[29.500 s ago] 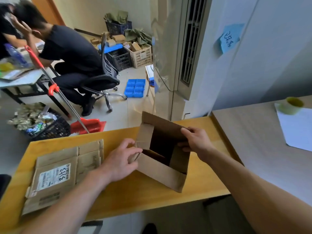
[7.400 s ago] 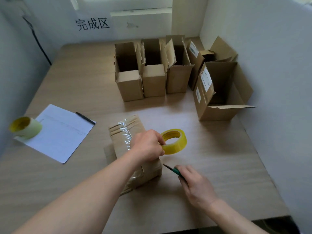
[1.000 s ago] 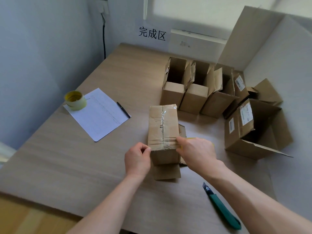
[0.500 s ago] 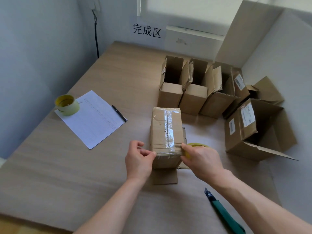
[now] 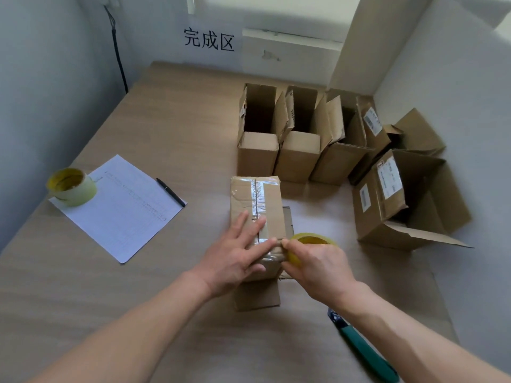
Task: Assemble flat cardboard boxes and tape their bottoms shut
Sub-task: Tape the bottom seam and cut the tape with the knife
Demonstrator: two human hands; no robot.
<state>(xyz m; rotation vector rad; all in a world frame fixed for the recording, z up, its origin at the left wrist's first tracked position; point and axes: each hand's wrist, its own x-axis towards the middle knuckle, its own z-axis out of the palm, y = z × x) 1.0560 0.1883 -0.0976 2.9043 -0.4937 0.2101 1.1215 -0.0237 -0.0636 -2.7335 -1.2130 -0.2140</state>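
Cardboard box (image 5: 272,217) edge: left hand (image 5: 235,257) flat, right hand (image 5: 318,265) apparently gripping tape roll (image 5: 311,240)

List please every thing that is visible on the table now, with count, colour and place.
Box being taped: 1, brown, centre, upside down.
Tape roll: 1, yellow, right of that box, in the right hand.
Second tape roll: 1, yellow, left, on the paper's corner.
Paper sheet: 1, white, left.
Pen: 1, black, on the paper's right edge.
Open boxes: about six, brown, far right corner.
Cutter: 1, green, near right.
Table: 1, light wood.
Left hand: flat on the box.
Right hand: grips the roll.
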